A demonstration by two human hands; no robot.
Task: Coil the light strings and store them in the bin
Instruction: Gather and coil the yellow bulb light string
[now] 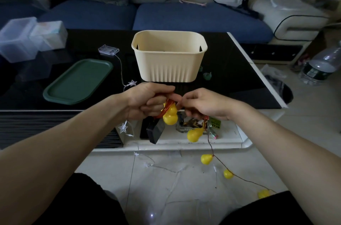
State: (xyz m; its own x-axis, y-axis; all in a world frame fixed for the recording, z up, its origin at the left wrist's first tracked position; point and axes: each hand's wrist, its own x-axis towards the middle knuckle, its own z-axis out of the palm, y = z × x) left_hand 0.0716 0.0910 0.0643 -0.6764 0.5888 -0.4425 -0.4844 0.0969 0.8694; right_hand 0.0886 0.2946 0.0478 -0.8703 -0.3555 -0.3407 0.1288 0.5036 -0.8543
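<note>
A beige ribbed bin (168, 62) stands on the black table, just beyond my hands. My left hand (147, 100) grips a bundle of red cord with a yellow gourd-shaped light (170, 115) and a black battery box (156, 130) hanging below it. My right hand (202, 104) pinches the same gourd light string; its dark wire runs down to the floor with more yellow gourds (206, 159). A clear star light string (132, 83) trails from a clear battery box (108, 50) on the table, over the edge to the floor.
A green tray (77, 81) lies left on the black table (230, 70). Clear plastic boxes (17, 40) sit at the far left. A blue sofa is behind. A water bottle (321, 66) lies on the floor at right. Wrappers clutter the lower white shelf (193, 123).
</note>
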